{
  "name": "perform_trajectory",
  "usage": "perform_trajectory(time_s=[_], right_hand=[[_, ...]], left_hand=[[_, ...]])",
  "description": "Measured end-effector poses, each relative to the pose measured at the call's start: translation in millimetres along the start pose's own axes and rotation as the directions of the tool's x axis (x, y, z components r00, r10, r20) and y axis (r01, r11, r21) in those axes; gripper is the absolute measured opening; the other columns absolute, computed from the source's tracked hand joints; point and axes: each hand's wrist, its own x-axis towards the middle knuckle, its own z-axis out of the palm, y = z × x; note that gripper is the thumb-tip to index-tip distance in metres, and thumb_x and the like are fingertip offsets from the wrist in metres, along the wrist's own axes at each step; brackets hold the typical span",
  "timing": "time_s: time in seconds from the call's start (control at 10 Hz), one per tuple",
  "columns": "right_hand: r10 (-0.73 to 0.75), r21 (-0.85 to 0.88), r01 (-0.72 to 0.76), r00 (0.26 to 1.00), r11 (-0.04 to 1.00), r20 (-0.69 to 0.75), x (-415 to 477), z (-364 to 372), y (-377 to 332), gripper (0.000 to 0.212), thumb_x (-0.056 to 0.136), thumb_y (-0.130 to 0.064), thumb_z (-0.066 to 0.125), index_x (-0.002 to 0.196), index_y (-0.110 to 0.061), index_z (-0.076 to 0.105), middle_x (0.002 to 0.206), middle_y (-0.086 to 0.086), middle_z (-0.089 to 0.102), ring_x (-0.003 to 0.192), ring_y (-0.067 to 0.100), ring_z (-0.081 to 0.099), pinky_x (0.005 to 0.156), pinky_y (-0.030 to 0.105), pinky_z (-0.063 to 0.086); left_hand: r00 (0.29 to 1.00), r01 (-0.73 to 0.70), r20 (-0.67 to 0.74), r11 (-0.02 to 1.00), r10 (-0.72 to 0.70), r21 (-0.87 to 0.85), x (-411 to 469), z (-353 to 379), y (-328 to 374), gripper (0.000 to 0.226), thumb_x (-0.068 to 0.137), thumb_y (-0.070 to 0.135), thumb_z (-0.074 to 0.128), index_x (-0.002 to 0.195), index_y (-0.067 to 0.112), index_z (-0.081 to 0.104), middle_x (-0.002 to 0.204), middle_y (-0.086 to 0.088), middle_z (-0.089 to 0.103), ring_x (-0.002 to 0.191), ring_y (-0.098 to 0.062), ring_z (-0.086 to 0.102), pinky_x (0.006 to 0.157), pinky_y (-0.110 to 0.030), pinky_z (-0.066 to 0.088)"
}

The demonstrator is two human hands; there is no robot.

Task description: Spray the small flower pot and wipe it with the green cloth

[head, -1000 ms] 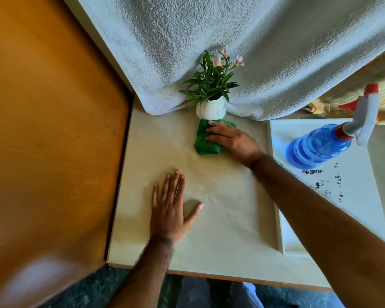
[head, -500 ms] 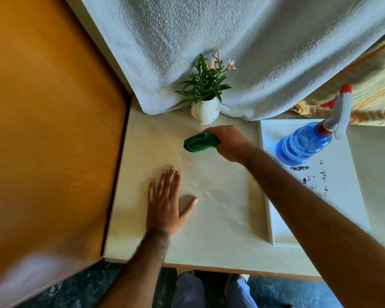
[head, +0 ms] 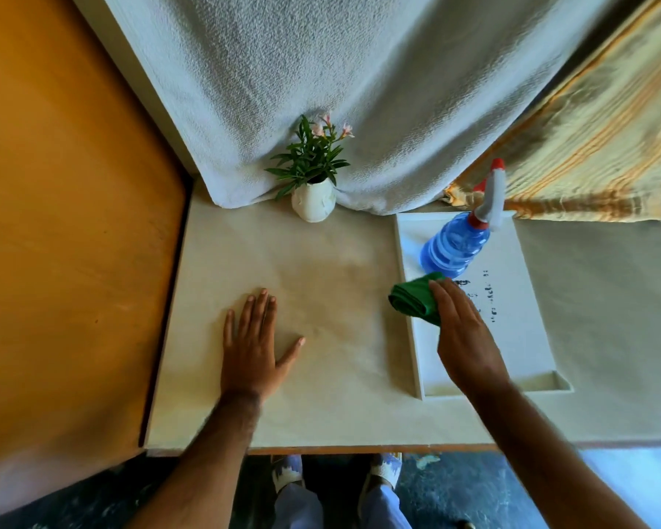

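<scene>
the left hand [head: 250,351] lies flat on the pale counter [head: 321,269], palm down, fingers [head: 260,311] spread and holding nothing. the right hand [head: 464,337] reaches over the left edge of a white tray [head: 527,337] with the bunched green cloth [head: 415,299] under its fingertips; the fingers look extended rather than curled, and whether they grip the cloth or only press on it is hard to tell from this angle. the cloth straddles the tray's rim, just in front of the blue spray bottle [head: 456,246], which stands on the tray's far end. the small flower pot [head: 313,203], white with green leaves and pink blooms, stands at the back of the counter against a draped grey-white towel [head: 359,89], well apart from both hands.
</scene>
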Motion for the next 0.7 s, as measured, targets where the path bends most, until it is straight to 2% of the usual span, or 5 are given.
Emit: perform_trajectory(time_s=[0.2,0.3,0.4,0.5,0.7], right_hand=[[0.191,-0.117,-0.187,0.981,0.975,0.024,-36.5,10.7,40.4,0.065,0.074,0.030,0.058,0.137,0.014,0.053,0.149,0.034,0.047,0.138,0.050,0.047,0.107,0.064,0.047],[0.176,-0.189,-0.140,0.967,0.972,0.186,-47.9,16.2,47.1,0.076,0.082,0.006,0.068,0.151,0.010,0.035,0.161,0.030,0.029,0.150,0.043,0.029,0.121,0.056,0.031],[0.178,-0.239,-0.094,0.916,0.966,0.360,-54.1,17.9,51.0,0.090,0.093,-0.045,0.043,0.160,0.002,0.005,0.170,0.021,-0.003,0.158,0.032,-0.004,0.129,0.048,0.009],[0.217,-0.265,-0.122,0.903,0.956,0.370,-49.2,16.9,44.5,0.105,0.092,-0.076,0.025,0.161,0.000,0.000,0.170,0.017,-0.009,0.157,0.029,-0.008,0.129,0.045,0.004],[0.075,-0.258,0.007,0.949,0.966,0.308,-32.2,-7.9,4.1,0.118,0.085,-0.091,0.013,0.161,-0.001,0.005,0.171,0.015,-0.002,0.158,0.025,-0.003,0.129,0.041,0.004]], left_hand=[[1.000,-0.011,-0.014,1.000,0.011,0.013,0.4,1.8,0.3,0.094,0.094,0.075,0.037,0.165,0.014,0.029,0.174,-0.009,0.028,0.161,-0.029,0.028,0.131,-0.058,0.019],[1.000,-0.009,-0.029,1.000,0.009,0.014,0.2,2.3,1.6,0.093,0.094,0.075,0.037,0.164,0.013,0.030,0.174,-0.009,0.029,0.160,-0.029,0.028,0.131,-0.058,0.019],[1.000,-0.016,-0.019,1.000,0.016,0.023,-0.7,3.5,1.3,0.094,0.094,0.075,0.033,0.165,0.012,0.029,0.174,-0.009,0.028,0.161,-0.030,0.028,0.131,-0.058,0.018],[1.000,-0.010,0.023,0.999,0.010,0.036,-1.3,0.1,5.0,0.096,0.094,0.075,0.027,0.165,0.010,0.028,0.174,-0.011,0.027,0.161,-0.031,0.028,0.130,-0.060,0.019],[0.975,-0.011,0.221,1.000,0.007,0.017,4.9,-30.7,12.0,0.130,0.068,0.094,-0.024,0.168,0.014,-0.002,0.179,-0.005,-0.003,0.166,-0.022,0.000,0.134,-0.055,0.001]])
